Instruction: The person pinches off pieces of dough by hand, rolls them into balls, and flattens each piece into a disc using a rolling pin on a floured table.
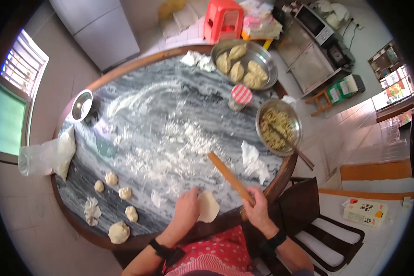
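Observation:
My right hand (257, 210) is wrapped round the near end of a wooden rolling pin (227, 175), which slants up and to the left, off the dough. A flat, roughly round dough wrapper (209, 208) lies near the table's front edge. At its left side my left hand (187, 209) is closed with the fingertips on the wrapper's rim; the fingertips are partly hidden. Several small dough balls (125, 193) and a larger dough lump (119, 232) sit to the left. Loose white flour (188, 138) covers the middle of the marble tabletop (147, 110).
A steel basin (267, 57) holds several shaped dough pieces. A bowl of chopped filling (275, 123) has chopsticks (303, 158) leaning over its rim. Nearby stand a red-checked-lid jar (240, 97), crumpled tissue (254, 162), a small metal bowl (82, 106), a flour bag (55, 154) and a dark chair (303, 202).

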Demonstrator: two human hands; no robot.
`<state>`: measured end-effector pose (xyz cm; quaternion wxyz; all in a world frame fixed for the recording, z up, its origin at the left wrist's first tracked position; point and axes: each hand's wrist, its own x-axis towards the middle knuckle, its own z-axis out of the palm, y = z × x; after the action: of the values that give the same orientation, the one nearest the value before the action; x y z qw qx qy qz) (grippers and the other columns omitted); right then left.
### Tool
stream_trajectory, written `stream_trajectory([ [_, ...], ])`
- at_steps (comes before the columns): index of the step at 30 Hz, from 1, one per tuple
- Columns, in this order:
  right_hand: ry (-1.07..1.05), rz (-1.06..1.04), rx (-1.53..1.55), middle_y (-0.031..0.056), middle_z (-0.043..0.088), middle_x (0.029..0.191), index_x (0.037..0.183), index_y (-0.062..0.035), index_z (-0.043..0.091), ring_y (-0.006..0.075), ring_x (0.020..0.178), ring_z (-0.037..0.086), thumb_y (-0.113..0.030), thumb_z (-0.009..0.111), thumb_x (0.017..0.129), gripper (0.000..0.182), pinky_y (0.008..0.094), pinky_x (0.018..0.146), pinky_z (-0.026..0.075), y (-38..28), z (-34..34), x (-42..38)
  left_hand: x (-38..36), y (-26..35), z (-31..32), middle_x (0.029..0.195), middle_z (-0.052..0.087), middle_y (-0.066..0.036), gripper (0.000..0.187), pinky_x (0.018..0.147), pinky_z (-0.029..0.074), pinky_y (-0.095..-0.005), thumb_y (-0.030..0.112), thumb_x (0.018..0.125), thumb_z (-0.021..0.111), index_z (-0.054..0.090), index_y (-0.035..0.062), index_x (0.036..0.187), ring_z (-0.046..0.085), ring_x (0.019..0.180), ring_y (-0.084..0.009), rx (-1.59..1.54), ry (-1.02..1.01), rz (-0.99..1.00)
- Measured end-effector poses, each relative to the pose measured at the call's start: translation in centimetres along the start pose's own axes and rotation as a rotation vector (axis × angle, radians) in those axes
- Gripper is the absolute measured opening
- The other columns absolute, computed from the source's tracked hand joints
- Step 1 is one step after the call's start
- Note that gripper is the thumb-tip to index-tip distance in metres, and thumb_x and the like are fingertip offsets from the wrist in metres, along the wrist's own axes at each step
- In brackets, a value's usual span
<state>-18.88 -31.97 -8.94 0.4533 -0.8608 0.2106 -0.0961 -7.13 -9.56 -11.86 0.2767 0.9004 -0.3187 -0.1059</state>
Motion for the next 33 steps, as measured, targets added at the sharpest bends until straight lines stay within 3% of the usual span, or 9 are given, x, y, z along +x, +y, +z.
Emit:
stream_trajectory([
  [6,0.058,0.007,0.049,0.0165,0.059,0.100,0.110,0.0015,0.057,0.0315,0.091,0.062,-0.001,0.068,0.080,0.032,0.0364,0.082,0.050,0.1,-0.9,-0.8,-0.2,0.3,-1.1,0.088,0.063,-0.021,0.017,0.073,0.051,-0.0501,0.010,0.088,0.058,0.057,0.0015,0.102,0.062,0.085,-0.0431,-0.261,-0.175,-0.127],
  [9,0.076,0.005,0.054,0.0166,0.059,0.100,0.110,0.0016,0.057,0.0316,0.092,0.062,-0.001,0.068,0.080,0.033,0.0363,0.083,0.050,0.5,-1.4,-0.7,0.3,1.5,-1.1,0.093,0.067,-0.018,0.020,0.073,0.054,-0.0429,0.013,0.095,0.057,0.058,0.0003,0.110,0.067,0.085,-0.0354,-0.504,-0.333,-0.337],
  [14,0.087,0.020,0.020,0.0169,0.059,0.100,0.110,0.0017,0.057,0.0322,0.093,0.062,0.000,0.069,0.079,0.033,0.0363,0.084,0.050,0.4,-2.0,-1.2,0.8,4.2,-0.8,0.106,0.066,-0.006,0.031,0.079,0.056,-0.0291,0.021,0.104,0.051,0.055,0.0012,0.128,0.066,0.092,-0.0122,-1.405,-0.383,-0.618],
  [18,0.082,0.000,0.033,0.0127,0.057,0.100,0.108,0.0013,0.057,0.0233,0.092,0.059,0.002,0.067,0.081,0.029,0.0320,0.084,0.048,-0.5,-2.2,-0.8,-0.5,3.3,0.5,0.112,0.066,-0.007,0.031,0.085,0.055,-0.0290,0.020,0.103,0.054,0.054,0.0011,0.128,0.065,0.100,-0.0140,-1.573,-0.122,-0.708],
  [20,0.042,-0.077,0.021,0.0178,0.058,0.104,0.110,0.0010,0.058,0.0354,0.096,0.061,0.005,0.067,0.079,0.032,0.0370,0.085,0.050,-1.5,-1.8,-0.4,-2.1,1.6,1.0,0.114,0.066,-0.008,0.030,0.086,0.056,-0.0320,0.017,0.102,0.054,0.054,0.0005,0.127,0.066,0.102,-0.0167,-1.519,0.016,-0.810],
  [26,-0.140,-0.312,-0.116,0.0148,0.058,0.107,0.113,-0.0020,0.058,0.0344,0.099,0.060,0.003,0.070,0.076,0.039,0.0405,0.084,0.051,-1.3,0.2,-0.1,-5.3,-0.5,-2.0,0.127,0.061,-0.016,0.031,0.100,0.049,-0.0392,0.005,0.098,0.053,0.054,-0.0006,0.129,0.061,0.116,-0.0257,-1.119,0.307,-0.821],
  [28,-0.262,-0.381,-0.249,0.0131,0.058,0.109,0.114,-0.0030,0.058,0.0323,0.102,0.059,0.001,0.072,0.074,0.042,0.0402,0.086,0.049,-1.1,0.2,0.0,-4.2,0.2,-3.2,0.141,0.049,-0.024,0.039,0.109,0.039,-0.0449,0.004,0.096,0.054,0.051,-0.0019,0.135,0.049,0.131,-0.0332,-0.276,0.337,-0.287],
  [29,-0.267,-0.377,-0.251,0.0131,0.058,0.109,0.114,-0.0030,0.058,0.0323,0.102,0.059,0.001,0.072,0.074,0.042,0.0402,0.086,0.049,-0.8,0.3,0.0,-3.8,0.3,-3.4,0.151,0.033,-0.028,0.057,0.115,0.025,-0.0536,0.011,0.093,0.061,0.040,-0.0026,0.144,0.032,0.142,-0.0411,-0.245,0.189,-0.204],
  [33,-0.319,-0.439,-0.292,0.0107,0.057,0.110,0.118,-0.0047,0.060,0.0309,0.103,0.058,-0.004,0.074,0.074,0.046,0.0411,0.088,0.047,1.1,1.3,0.0,-2.2,0.2,-1.5,0.157,0.023,-0.026,0.090,0.114,0.017,-0.0640,0.040,0.085,0.070,0.026,-0.0062,0.149,0.020,0.144,-0.0495,0.224,-0.160,0.041],
])
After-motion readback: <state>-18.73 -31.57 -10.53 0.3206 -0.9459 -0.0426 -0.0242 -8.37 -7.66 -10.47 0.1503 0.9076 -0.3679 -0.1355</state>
